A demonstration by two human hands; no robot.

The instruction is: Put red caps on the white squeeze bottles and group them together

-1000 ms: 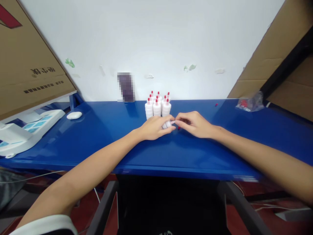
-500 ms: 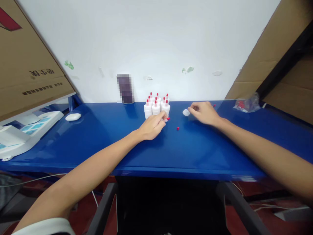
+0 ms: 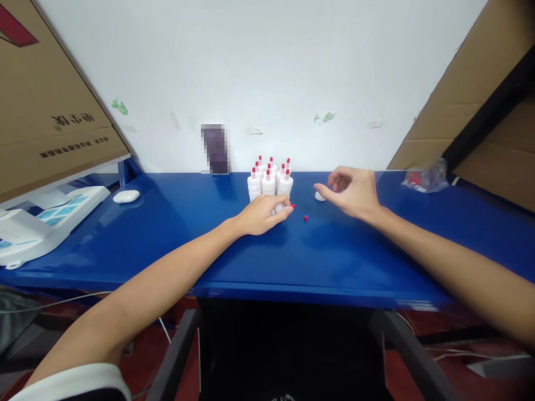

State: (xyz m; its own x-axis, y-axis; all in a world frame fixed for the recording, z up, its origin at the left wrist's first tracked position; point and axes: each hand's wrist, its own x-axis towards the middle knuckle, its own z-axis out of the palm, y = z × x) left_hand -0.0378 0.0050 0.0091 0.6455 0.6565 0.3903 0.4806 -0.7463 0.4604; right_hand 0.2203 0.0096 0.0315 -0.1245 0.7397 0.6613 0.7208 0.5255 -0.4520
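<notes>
A cluster of white squeeze bottles point(image 3: 268, 185) with red-tipped nozzles stands upright near the wall. Just in front of them my left hand point(image 3: 263, 214) is closed around a red-tipped white piece point(image 3: 293, 206). Most of that piece is hidden by the fingers, so its full shape cannot be made out. My right hand point(image 3: 355, 192) is raised over the desk, thumb and fingers apart, and I see nothing between them. Beside its thumb lies a small white rounded thing point(image 3: 320, 196), partly covered. A loose red cap point(image 3: 305, 218) rests between the two hands.
A clear bag point(image 3: 426, 177) with red pieces lies at the back right of the blue desk point(image 3: 317, 262). A pixelated dark upright object point(image 3: 216, 149) leans at the wall. On the left are a white oval case point(image 3: 126, 196), a white device point(image 3: 54, 223) and a large carton point(image 3: 54, 106).
My right hand's fingers have spread from a pinch beside the white rounded thing. My left hand has turned slightly, keeping its hold on the red-tipped piece. The view has shifted a little.
</notes>
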